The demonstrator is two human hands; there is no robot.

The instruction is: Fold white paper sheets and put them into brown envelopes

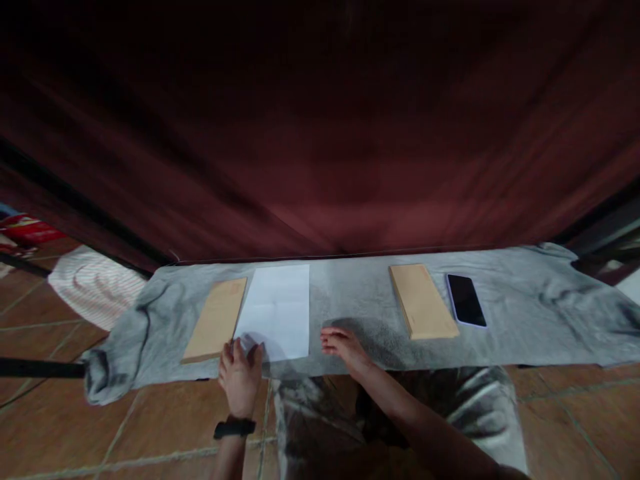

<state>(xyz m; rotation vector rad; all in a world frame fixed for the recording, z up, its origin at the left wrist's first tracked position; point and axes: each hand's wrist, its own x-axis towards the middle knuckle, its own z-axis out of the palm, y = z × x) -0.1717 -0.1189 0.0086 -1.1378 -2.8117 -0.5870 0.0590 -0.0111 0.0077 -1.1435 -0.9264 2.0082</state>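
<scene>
A sheet of white paper (280, 300) lies flat on the grey cloth, with a stack of brown envelopes (219, 319) along its left side. My left hand (241, 379) rests at the paper's lower left corner, close to the stack's near end. Its fingers are apart, and the thumb reaches over the paper's edge. Just right of the paper, my right hand (347, 348) is over the cloth with loosely bent fingers and nothing visible in them. Farther right lies a second stack of brown envelopes (424, 303). A dark strap (235, 428) circles my left wrist.
A smartphone (466, 300) in a pale purple case lies right of the second stack. The grey cloth (355, 293) covers a narrow bench or table against a dark red fabric wall (350, 167). Striped fabric (97, 283) hangs at the left above the tiled floor (165, 427).
</scene>
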